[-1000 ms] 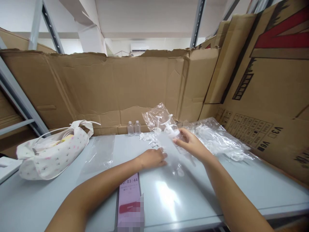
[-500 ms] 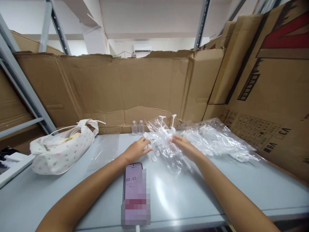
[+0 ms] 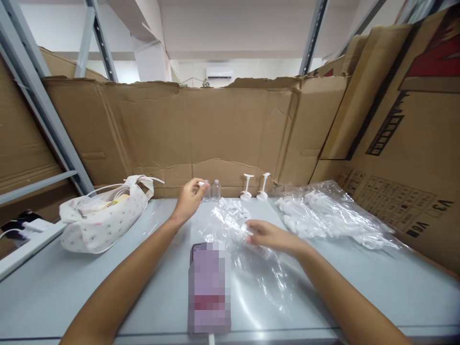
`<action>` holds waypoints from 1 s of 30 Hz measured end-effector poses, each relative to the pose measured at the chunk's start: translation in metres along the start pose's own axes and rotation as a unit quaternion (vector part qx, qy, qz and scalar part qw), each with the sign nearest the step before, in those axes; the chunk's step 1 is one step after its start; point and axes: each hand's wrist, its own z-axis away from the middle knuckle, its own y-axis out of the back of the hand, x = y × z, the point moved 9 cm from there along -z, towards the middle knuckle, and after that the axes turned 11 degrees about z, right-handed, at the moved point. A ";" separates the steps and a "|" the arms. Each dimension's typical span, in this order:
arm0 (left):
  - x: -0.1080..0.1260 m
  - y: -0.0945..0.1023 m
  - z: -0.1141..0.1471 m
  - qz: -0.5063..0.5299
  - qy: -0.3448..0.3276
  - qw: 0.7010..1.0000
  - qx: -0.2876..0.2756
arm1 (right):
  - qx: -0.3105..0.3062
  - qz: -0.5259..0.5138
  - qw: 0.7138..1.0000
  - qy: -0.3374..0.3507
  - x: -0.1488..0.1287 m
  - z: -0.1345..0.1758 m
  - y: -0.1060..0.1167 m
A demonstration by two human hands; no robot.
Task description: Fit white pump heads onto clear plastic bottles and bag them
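— Cardboard walls (image 3: pixel 201 129) are stood along the back and right of the table (image 3: pixel 359 297), so open room is left only toward the near edge.
— And the hands?
— A clear bag (image 3: pixel 262 273) is pinned flat by the right hand (image 3: pixel 268 235), fingers curled on it. A small cap (image 3: pixel 200 183) is pinched by the left hand (image 3: pixel 189 199), just beside two small bottles (image 3: pixel 212 190).

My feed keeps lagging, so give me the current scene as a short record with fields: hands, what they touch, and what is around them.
left hand: raised at the small clear bottles, pinching a small white part
right hand: on a clear plastic bag, closed on a clear piece
table: phone, loose white caps, two upright pump heads
left side: fabric pouch
right side: bagged parts
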 end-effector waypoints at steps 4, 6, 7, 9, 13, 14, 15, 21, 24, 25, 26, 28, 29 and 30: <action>-0.018 -0.006 0.002 0.031 0.019 0.999 0.010 | -0.029 -0.023 0.999 0.021 -0.006 0.000 -0.014; -0.026 -0.008 0.005 0.045 0.034 0.998 0.014 | -0.024 -0.034 0.999 0.018 -0.005 -0.001 -0.015; -0.030 -0.009 0.006 0.053 0.042 0.998 0.015 | -0.019 -0.037 0.999 0.016 -0.004 -0.002 -0.015; -0.035 -0.012 0.008 0.072 0.059 0.996 0.015 | -0.005 -0.035 0.999 0.010 -0.002 -0.003 -0.014; -0.038 -0.021 0.009 0.128 0.092 0.987 0.012 | 0.027 -0.028 0.999 0.007 -0.003 -0.004 -0.010; -0.037 -0.023 0.008 0.143 0.100 0.985 0.008 | 0.034 -0.025 0.999 0.007 -0.004 -0.004 -0.010; -0.034 -0.025 0.008 0.157 0.107 0.982 0.003 | 0.040 -0.020 0.999 0.008 -0.004 -0.004 -0.009; -0.008 -0.024 0.006 0.190 0.093 0.977 -0.027 | 0.050 -0.061 0.997 0.014 -0.005 -0.002 -0.007; 0.000 -0.016 0.005 0.170 0.081 0.982 -0.032 | 0.052 -0.069 0.996 0.008 -0.003 -0.001 -0.007; 0.000 -0.014 0.005 0.161 0.079 0.983 -0.031 | 0.055 -0.064 0.996 0.006 -0.003 -0.001 -0.006; 0.000 -0.011 0.006 0.153 0.079 0.985 -0.031 | 0.058 -0.060 0.996 0.004 -0.002 -0.001 -0.006; -0.003 -0.007 0.008 0.139 0.081 0.986 -0.030 | 0.062 -0.057 0.996 0.003 -0.001 -0.002 -0.005; -0.006 -0.005 0.009 0.135 0.084 0.987 -0.032 | 0.063 -0.057 0.996 0.005 -0.001 -0.002 -0.005; -0.008 -0.004 0.010 0.132 0.089 0.987 -0.036 | 0.064 -0.056 0.996 0.008 -0.001 -0.002 -0.005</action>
